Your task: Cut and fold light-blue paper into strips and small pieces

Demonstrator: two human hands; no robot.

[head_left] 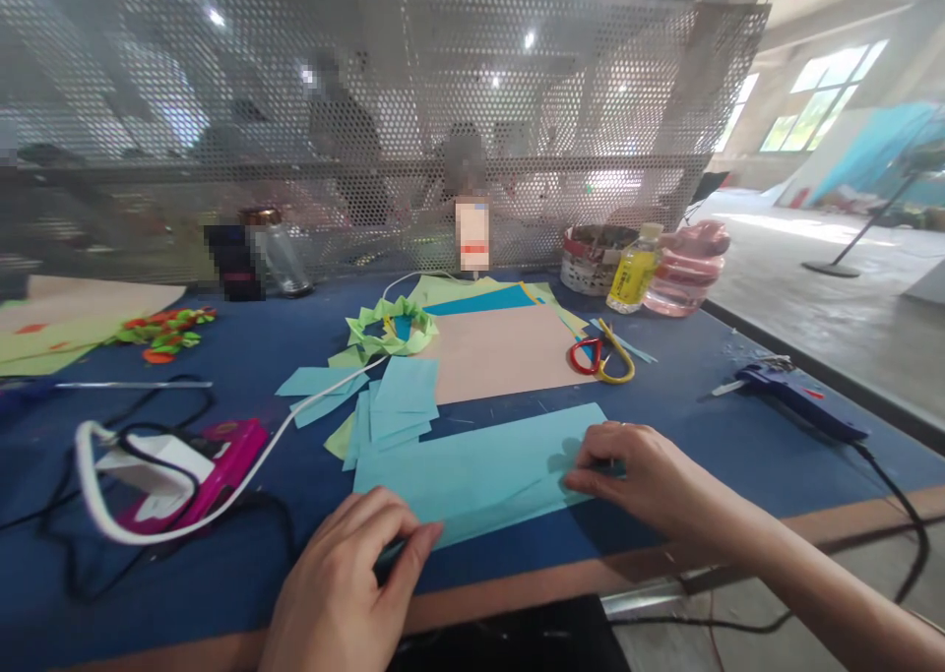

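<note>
A long sheet of light blue paper (479, 465) lies near the table's front edge, its near edge folded up in a strip. My left hand (361, 554) pinches that near edge at the left end, thumb and fingers together. At the right end my right hand (620, 465) grips the same paper between thumb and fingers. Just beyond lie several small light blue paper pieces (403, 397) in an overlapping stack. Behind them sits a ring of folded green paper (391, 328), next to a pale pink sheet (509, 352).
Scissors (601, 352) with red and yellow handles lie beyond my right hand. A corded blue glue gun (804, 401) rests at right. On the left is a pink power strip (199, 475) with looping cables. A yellow-labelled bottle (633, 274) and a pink bottle (686, 269) stand at the back.
</note>
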